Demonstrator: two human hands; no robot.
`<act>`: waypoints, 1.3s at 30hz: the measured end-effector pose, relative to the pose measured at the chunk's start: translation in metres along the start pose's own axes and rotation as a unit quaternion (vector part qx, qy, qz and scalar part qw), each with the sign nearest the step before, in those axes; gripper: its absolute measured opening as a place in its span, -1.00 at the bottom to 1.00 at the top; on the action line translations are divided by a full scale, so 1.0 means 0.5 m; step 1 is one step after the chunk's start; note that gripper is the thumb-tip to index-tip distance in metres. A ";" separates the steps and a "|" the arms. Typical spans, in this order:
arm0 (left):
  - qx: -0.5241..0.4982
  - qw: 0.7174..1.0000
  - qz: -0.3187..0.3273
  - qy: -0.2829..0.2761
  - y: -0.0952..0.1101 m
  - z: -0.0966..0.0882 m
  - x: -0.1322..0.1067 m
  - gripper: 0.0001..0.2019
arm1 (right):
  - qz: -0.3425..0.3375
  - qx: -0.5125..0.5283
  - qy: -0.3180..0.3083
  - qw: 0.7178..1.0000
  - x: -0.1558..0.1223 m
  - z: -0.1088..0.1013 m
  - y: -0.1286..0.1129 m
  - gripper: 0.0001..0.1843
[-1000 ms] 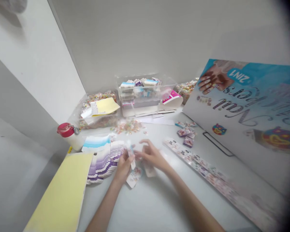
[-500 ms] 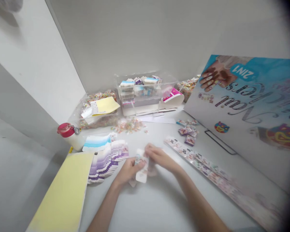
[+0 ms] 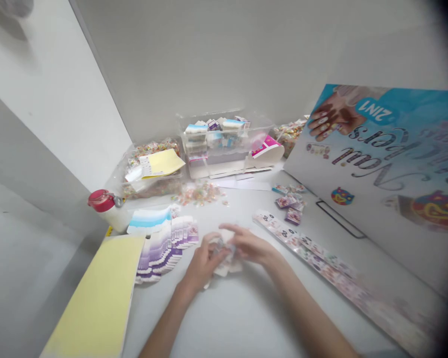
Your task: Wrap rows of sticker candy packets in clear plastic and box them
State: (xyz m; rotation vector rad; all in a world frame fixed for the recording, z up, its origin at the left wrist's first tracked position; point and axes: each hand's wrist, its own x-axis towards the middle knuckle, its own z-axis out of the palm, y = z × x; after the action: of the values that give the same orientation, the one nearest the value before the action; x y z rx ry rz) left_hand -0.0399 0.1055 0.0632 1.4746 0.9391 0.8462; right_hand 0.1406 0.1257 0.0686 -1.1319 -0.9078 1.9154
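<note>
My left hand (image 3: 200, 263) is closed around a small white printed card (image 3: 221, 270), thumb across its front. Motion smears the card, so its print and folds cannot be read. My right hand (image 3: 254, 247) is at the card's right side with its index finger stretched out above. Its other fingers bend toward the card, too blurred to show whether they grip it. Beneath the hands, a pale piece (image 3: 234, 266) also shows, indistinctly. Left of my left hand lie fanned stacks of purple-and-white cards (image 3: 160, 251) and blue-and-white cards (image 3: 149, 220).
A clear bin (image 3: 227, 141) of small boxes stands at the back. Loose colourful pieces (image 3: 201, 193) lie before it. A red-lidded bottle (image 3: 106, 204) and yellow sheet (image 3: 97, 298) are left. Small purple boxes (image 3: 293, 215), a printed strip (image 3: 321, 263) and large display board (image 3: 381, 164) are right.
The card has gone from upright and clearly outlined to a blurred shape lower between my hands. My right hand's index finger has extended, and my left hand has shifted slightly up and right.
</note>
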 end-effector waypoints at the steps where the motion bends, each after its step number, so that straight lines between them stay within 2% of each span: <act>1: 0.016 1.000 0.000 -0.007 -0.001 -0.002 0.000 -0.59 | 0.007 0.003 0.009 1.000 0.000 -0.001 0.002 -0.47; 4: 0.038 0.999 -0.011 -0.024 0.003 -0.012 0.002 -0.68 | -0.003 -0.008 0.020 1.000 0.000 0.001 0.004 -0.54; 8: 0.016 1.000 -0.011 -0.021 0.012 -0.020 0.004 -0.69 | -0.072 -0.057 -0.002 0.996 -0.003 0.014 0.000 -0.69; 11: 0.013 1.000 -0.003 0.000 0.009 -0.021 0.007 -0.72 | -0.112 -0.099 0.045 0.988 -0.006 0.033 -0.007 -0.68; 15: -0.012 1.000 0.004 0.019 -0.005 -0.022 0.010 -0.70 | -0.139 -0.172 0.118 0.968 -0.015 0.058 -0.021 -0.82; 18: -0.048 0.999 0.000 0.018 -0.012 -0.023 0.010 -0.63 | -0.148 -0.192 0.132 0.961 -0.020 0.066 -0.032 -0.83; 23: -0.086 0.996 -0.023 0.006 -0.008 -0.018 0.008 -0.54 | -0.155 -0.212 0.104 0.959 -0.023 0.061 -0.043 -0.77; 27: -0.091 0.995 -0.038 0.003 -0.002 -0.013 0.006 -0.63 | -0.187 -0.225 0.045 0.955 -0.031 0.048 -0.045 -0.70; 31: -0.066 0.997 -0.035 0.013 -0.005 -0.020 0.011 -0.71 | -0.170 -0.277 -0.008 0.946 -0.034 0.030 -0.054 -0.55; 33: 0.011 1.000 -0.007 0.022 -0.010 -0.029 0.015 -0.74 | -0.174 -0.330 -0.010 0.928 -0.013 0.029 -0.065 -0.55; 35: 0.093 0.995 0.024 0.020 -0.014 -0.037 0.020 -0.77 | -0.221 -0.397 0.036 0.890 0.033 0.041 -0.077 -0.66; 37: 0.142 0.989 0.043 0.010 -0.017 -0.042 0.023 -0.82 | -0.289 -0.454 0.094 0.838 0.105 0.067 -0.088 -0.72; 39: 0.170 0.984 0.057 0.008 -0.020 -0.041 0.024 -0.89 | -0.304 -0.477 0.078 0.821 0.192 0.101 -0.095 -0.70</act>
State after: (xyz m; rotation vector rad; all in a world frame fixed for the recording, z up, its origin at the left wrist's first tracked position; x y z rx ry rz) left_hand -0.0544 0.1256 0.0554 1.8323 1.0559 0.8076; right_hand 0.0719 0.2199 0.0888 -1.2597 -1.9485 0.7764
